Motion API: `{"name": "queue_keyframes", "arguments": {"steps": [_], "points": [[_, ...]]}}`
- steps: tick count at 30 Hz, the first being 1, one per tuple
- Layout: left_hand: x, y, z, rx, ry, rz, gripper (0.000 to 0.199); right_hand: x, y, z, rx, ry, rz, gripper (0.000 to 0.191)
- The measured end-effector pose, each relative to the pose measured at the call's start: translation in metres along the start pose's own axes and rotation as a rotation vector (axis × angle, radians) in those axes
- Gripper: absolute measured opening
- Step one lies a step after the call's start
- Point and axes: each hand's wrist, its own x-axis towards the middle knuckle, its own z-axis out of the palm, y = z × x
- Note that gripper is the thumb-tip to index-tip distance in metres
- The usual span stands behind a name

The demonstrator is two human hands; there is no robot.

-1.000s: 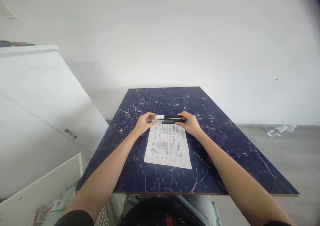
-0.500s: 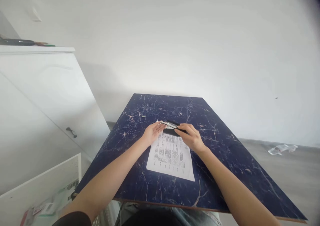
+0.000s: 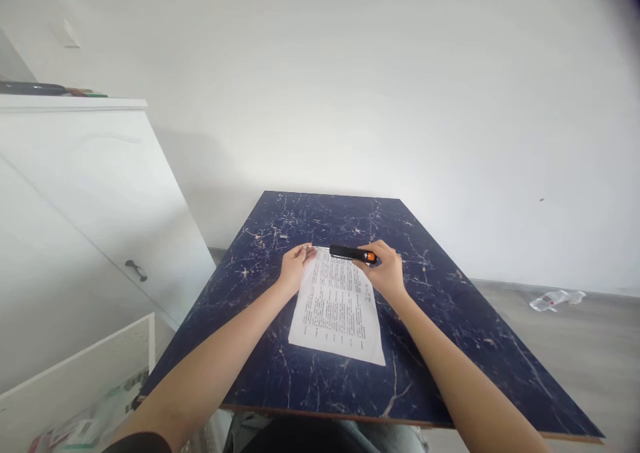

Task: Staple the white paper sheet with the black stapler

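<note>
Across the far end of a printed paper, a black stapler with an orange patch lies sideways in the person's right hand. Thumb and fingers grip it at the orange end, and its other end points toward the left hand. Half a second ago the stapler was spread apart, its upper and lower parts splayed with a thin metal strip between them; now it shows as one slim, level body, dark side up. That suggests its parts have been brought back together, though whether it is fully closed cannot be told from this angle.

The left hand is at the paper's far left corner, fingers curled and drawn together. Whether they pinch the paper, a small part or nothing is too small to make out. A pale line runs between those fingers and the stapler; it could be metal or the paper's edge.

The paper lies lengthwise on a dark blue, white-veined table. Beyond the left hand, well apart from the stapler, a small grey piece rests on the tabletop.
</note>
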Motion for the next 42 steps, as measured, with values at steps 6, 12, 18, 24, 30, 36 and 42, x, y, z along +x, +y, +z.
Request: {"name": "queue_keyframes", "arguments": {"steps": [6,12,18,24,30,36,42], "points": [[-0.003,0.009,-0.002,0.148,-0.018,0.175,0.033,-0.007,0.039,0.013,0.194,-0.206,0.38,0.029],[-0.029,0.029,0.017,0.404,-0.228,0.346,0.039,-0.008,0.046,0.02,0.262,-0.367,0.405,0.037],[-0.056,0.029,0.029,0.593,-0.593,0.248,0.036,0.006,0.019,0.0,0.402,-0.262,0.008,0.06],[-0.06,0.026,0.03,0.539,-0.712,0.209,0.039,0.001,-0.019,0.006,0.579,-0.312,-0.289,0.021],[-0.058,0.022,0.029,0.515,-0.706,0.166,0.038,0.001,-0.022,0.005,0.518,-0.296,-0.371,0.021],[-0.056,0.023,0.029,0.544,-0.739,0.172,0.036,0.004,-0.017,0.002,0.392,-0.321,-0.49,0.029],[-0.056,0.023,0.028,0.523,-0.767,0.173,0.034,0.004,-0.022,0.001,0.288,-0.331,-0.533,0.034]]}}
